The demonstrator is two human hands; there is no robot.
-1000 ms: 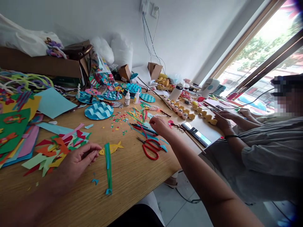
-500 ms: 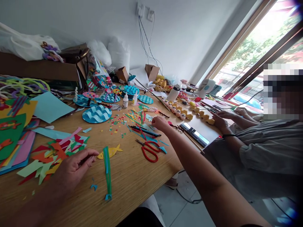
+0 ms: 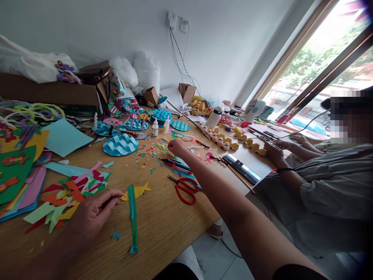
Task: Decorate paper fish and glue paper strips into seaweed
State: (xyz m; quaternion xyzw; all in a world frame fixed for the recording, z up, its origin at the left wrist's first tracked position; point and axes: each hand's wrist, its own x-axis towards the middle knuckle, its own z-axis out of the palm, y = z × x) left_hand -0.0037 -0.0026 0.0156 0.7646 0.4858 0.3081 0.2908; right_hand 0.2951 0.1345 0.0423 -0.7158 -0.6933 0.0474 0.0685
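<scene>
My left hand rests on the table with thumb and fingers curled together. Its fingertips reach the head of a yellow paper fish; anything between them is hidden. Green and blue paper strips lie across the fish. My right hand is stretched forward over thin coloured paper strips, its fingers bent downward and closed; what they grip, if anything, cannot be made out. Red-handled scissors lie beneath my right forearm, beside dark pens.
Coloured paper scraps lie left of my left hand. White glue bottles stand beyond the small confetti pieces. A blue wavy paper disc lies further back. At right, a co-worker's hands are near yellow egg-carton strips.
My right hand has moved left, from near the pale blue scraps to the thin coloured strips. My left hand stays by the fish. The view has shifted slightly.
</scene>
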